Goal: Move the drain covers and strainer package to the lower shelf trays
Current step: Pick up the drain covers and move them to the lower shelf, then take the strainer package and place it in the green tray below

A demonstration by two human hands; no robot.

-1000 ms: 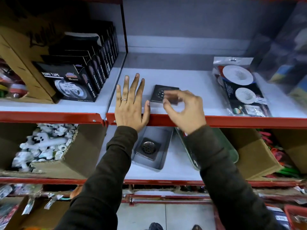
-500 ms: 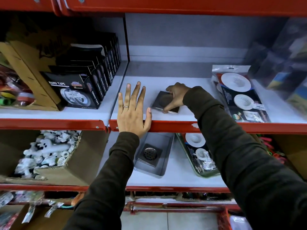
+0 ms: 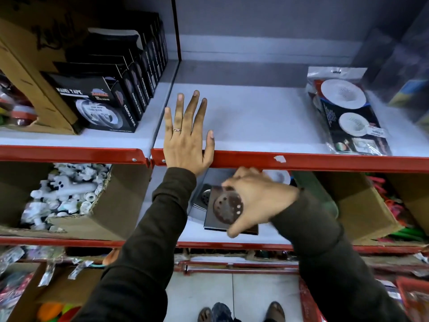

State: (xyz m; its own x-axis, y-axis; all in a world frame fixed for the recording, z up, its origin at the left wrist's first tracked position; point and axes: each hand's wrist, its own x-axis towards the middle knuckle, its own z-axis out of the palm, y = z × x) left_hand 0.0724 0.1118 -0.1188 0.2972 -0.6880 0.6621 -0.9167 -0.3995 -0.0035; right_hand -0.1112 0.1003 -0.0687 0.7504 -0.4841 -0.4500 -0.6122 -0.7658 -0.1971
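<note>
Drain cover (image 3: 226, 209) gripped by the right hand (image 3: 255, 198).
Left hand (image 3: 188, 140) lies flat and spread, above it on the upper shelf (image 3: 267, 126).

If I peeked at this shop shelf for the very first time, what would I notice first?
Probably the right hand in the middle, holding a dark square drain cover with a round holed disc in front of the lower shelf. Next, the left hand spread flat on the upper shelf's red edge. At the far right up there lies a shiny strainer package with white round strainers.
</note>
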